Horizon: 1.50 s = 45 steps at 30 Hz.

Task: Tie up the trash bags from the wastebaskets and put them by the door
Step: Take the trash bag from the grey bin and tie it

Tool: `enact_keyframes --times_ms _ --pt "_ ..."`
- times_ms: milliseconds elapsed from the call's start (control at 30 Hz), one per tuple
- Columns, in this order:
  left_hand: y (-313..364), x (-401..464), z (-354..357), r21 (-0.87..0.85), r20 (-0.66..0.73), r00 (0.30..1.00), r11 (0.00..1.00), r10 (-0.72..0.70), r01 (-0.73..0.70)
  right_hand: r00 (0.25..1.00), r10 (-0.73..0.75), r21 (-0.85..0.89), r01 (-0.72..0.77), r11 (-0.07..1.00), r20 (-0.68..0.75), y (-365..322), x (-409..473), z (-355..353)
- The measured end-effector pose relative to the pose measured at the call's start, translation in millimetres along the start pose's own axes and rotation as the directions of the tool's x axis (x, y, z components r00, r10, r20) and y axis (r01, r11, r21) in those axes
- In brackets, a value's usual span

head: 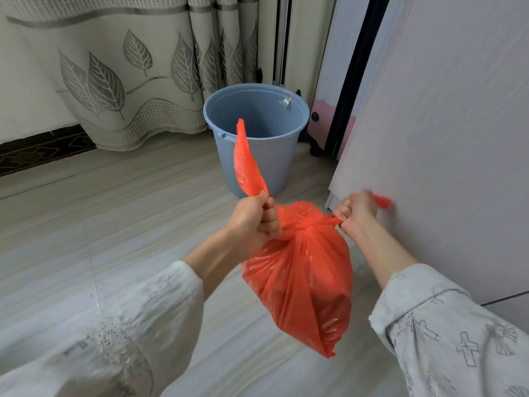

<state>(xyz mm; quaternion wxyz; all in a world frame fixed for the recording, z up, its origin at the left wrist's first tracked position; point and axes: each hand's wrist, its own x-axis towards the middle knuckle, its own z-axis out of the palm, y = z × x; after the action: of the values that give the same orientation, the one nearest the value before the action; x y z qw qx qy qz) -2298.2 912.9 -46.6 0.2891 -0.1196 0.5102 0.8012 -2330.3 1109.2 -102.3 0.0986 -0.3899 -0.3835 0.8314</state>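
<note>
Fists, left hand (259, 217) and right hand (356, 213), clamp opposite tails of the orange trash bag (300, 270), apparently tightening its knot.

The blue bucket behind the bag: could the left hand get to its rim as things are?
Probably not right now. The way to the blue bucket looks free, with only bare floor between, but the left hand grips one tail of the orange bag and the right hand pulls the other.
</note>
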Motion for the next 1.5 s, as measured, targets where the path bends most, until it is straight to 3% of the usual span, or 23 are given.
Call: enact_keyframes --times_ms 167,333,367,433,500,600,733,767,833,933,1133,1233,1300,1433,1500 --pt "5 9 -34 -0.013 -0.074 0.997 1.0 0.021 -0.022 0.965 0.009 -0.367 0.091 0.926 0.26 9 -23 12" --pt "6 11 -39 0.157 -0.163 0.985 0.987 0.064 -0.039 0.895 0.252 -0.496 -0.04 0.867 0.368 28 -31 23" --pt "8 12 -42 0.302 -0.184 0.98 0.953 0.082 -0.023 0.892 0.258 -0.507 -0.039 0.861 0.371 33 -32 25" --pt "16 9 -53 0.644 -0.176 0.977 0.765 0.116 0.025 0.898 0.234 -0.544 0.007 0.839 0.373 44 -36 27" --pt "27 4 -63 0.779 -0.111 0.983 0.627 0.149 -0.007 0.89 0.202 -0.595 0.092 0.798 0.409 53 -40 27" --pt "41 -3 -70 0.748 -0.015 0.991 0.659 0.133 -0.077 0.867 0.175 -0.698 0.239 0.675 0.467 66 -44 28" --pt "50 -1 -63 0.497 0.006 0.993 0.861 0.121 -0.107 0.786 0.184 -0.8 0.538 0.267 0.59 72 -64 35" --pt "51 1 -61 0.43 -0.001 0.993 0.896 0.118 -0.106 0.745 0.229 -0.779 0.587 0.222 0.627 73 -69 36" --pt "53 3 -59 0.358 -0.004 0.994 0.928 0.108 -0.099 0.683 0.362 -0.77 0.596 0.226 0.635 76 -77 36" --pt "49 6 -63 0.391 0.01 0.995 0.916 0.096 -0.093 0.674 0.441 -0.8 0.554 0.23 0.593 81 -81 35" --pt "30 3 -79 0.67 0.099 0.99 0.729 0.098 -0.139 0.717 0.428 -0.832 0.517 0.203 0.55 90 -77 34" --pt "19 0 -89 0.718 0.049 0.993 0.687 0.109 -0.111 0.766 0.423 -0.87 0.471 0.143 0.484 95 -73 35" --pt "11 -1 -93 0.771 0.049 0.993 0.627 0.111 -0.108 0.775 0.407 -0.873 0.46 0.158 0.483 95 -70 34" --pt "-3 3 -94 0.926 0.099 0.988 0.352 0.121 -0.136 0.793 0.365 -0.872 0.437 0.218 0.489 92 -68 31" --pt "-6 5 -93 0.949 0.131 0.987 0.276 0.092 -0.152 0.809 0.323 -0.869 0.433 0.239 0.492 91 -67 29"
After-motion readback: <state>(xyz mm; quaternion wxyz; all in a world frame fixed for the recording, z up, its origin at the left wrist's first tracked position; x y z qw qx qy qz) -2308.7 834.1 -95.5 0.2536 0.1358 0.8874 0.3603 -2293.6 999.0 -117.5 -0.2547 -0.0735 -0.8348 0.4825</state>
